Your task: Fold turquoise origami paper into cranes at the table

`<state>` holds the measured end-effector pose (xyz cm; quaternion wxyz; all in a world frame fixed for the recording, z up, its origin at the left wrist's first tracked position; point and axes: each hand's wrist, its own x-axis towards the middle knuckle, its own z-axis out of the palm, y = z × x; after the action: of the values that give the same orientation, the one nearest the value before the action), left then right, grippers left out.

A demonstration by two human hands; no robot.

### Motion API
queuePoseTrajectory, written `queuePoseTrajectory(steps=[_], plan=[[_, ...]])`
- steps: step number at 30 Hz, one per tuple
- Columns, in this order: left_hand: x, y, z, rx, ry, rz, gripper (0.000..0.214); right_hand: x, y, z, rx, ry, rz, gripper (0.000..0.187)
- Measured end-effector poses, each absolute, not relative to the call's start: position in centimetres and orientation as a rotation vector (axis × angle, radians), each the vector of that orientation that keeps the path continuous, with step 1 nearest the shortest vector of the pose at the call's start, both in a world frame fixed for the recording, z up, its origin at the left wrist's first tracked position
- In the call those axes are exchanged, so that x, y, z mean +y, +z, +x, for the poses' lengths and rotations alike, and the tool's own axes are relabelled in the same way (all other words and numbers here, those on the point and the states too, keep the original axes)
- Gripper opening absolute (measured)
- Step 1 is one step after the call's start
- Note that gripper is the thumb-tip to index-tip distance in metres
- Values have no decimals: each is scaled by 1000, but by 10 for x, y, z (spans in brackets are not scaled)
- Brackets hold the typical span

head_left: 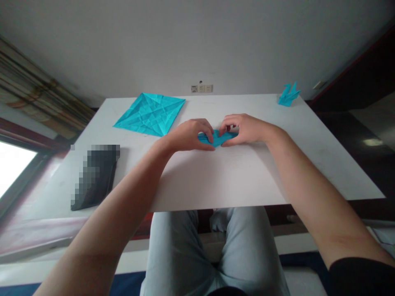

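A small folded piece of turquoise origami paper (217,138) lies on the white table (216,176), between my hands. My left hand (191,135) grips its left part, and my right hand (242,129) pinches its right part, with the fingertips of both hands meeting on top of it. Much of the paper is hidden by my fingers. Beyond my left hand lies a flat, unfolded turquoise sheet (150,114) marked with many creases. A finished turquoise origami crane (288,95) stands near the far right corner of the table.
A dark flat object (95,176), pixelated and impossible to identify, lies on the table's left side. A wall with a socket panel (201,88) rises behind the far edge. A curtain (33,82) and a bright window (15,168) are at the left. My knees are below the near edge.
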<state>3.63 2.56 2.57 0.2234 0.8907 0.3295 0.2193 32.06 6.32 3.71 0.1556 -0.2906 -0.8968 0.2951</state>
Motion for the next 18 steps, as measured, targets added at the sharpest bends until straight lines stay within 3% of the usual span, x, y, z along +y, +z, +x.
queuePoseTrajectory(steps=[4, 14, 18], plan=[[26, 26, 38, 932, 610, 2431, 13, 60, 38, 318, -2577, 897, -852, 35], [26, 26, 38, 899, 620, 2407, 25, 62, 32, 317, -2550, 945, -943, 41], [27, 25, 38, 902, 625, 2412, 15, 61, 32, 317, -2555, 942, -923, 44]])
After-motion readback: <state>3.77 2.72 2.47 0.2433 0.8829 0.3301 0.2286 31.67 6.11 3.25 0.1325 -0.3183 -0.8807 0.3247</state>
